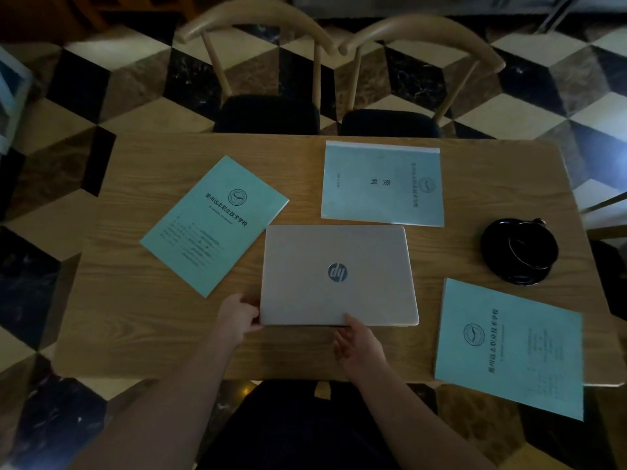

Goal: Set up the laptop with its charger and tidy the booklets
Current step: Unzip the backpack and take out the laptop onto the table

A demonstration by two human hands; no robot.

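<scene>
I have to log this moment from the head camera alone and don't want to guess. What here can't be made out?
- Closed silver laptop: screen, keyboard and ports hidden by its lid.
- Coiled black charger cable: plug and power brick lost in the dark tangle.
- Left hand: fingertips hidden under the laptop's corner.
- Right hand: grip under the front edge unclear.
- Near-right pale green booklet: small print too small and dim.

1. Two forearms are seen entering from the bottom edge, both bare, with no sleeves visible up to the frame's edge.
2. The left hand (239, 317) and the right hand (356, 344) are shown bare, without gloves.
3. Dark clothing is seen over the lap, between the forearms.
</scene>
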